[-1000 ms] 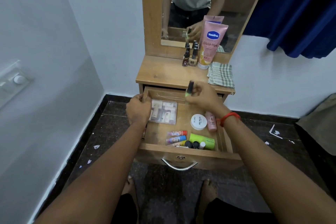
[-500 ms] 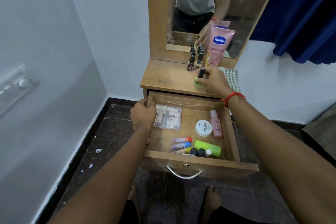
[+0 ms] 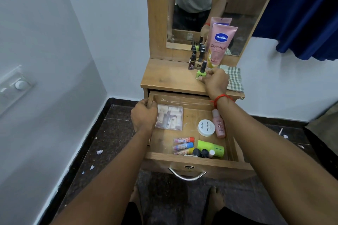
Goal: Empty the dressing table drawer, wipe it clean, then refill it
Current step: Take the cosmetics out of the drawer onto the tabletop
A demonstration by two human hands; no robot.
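Note:
The wooden drawer (image 3: 193, 165) stands pulled out under the dressing table top (image 3: 164, 76). My left hand (image 3: 143, 117) grips the drawer's left wall. My right hand (image 3: 215, 80) pinches a green nail polish bottle (image 3: 201, 73) standing upright on the table top. Inside the drawer lie a clear plastic box of small tubes (image 3: 170, 119), a white round jar (image 3: 206, 127), a pink bottle (image 3: 218, 124), three colourful lip balms (image 3: 183, 145), a green tube (image 3: 210, 148) and small dark-capped bottles (image 3: 200, 152).
On the table top stand a pink Vaseline tube (image 3: 220, 45) and two nail polish bottles (image 3: 196, 60) in front of the mirror (image 3: 201, 5). A checked cloth (image 3: 234, 79) lies at the right. White wall on the left, blue curtain (image 3: 307, 11) at the right, dark floor below.
My right hand carried the green nail polish bottle from above the drawer up to the table top and set it upright there. My left hand stayed on the drawer wall.

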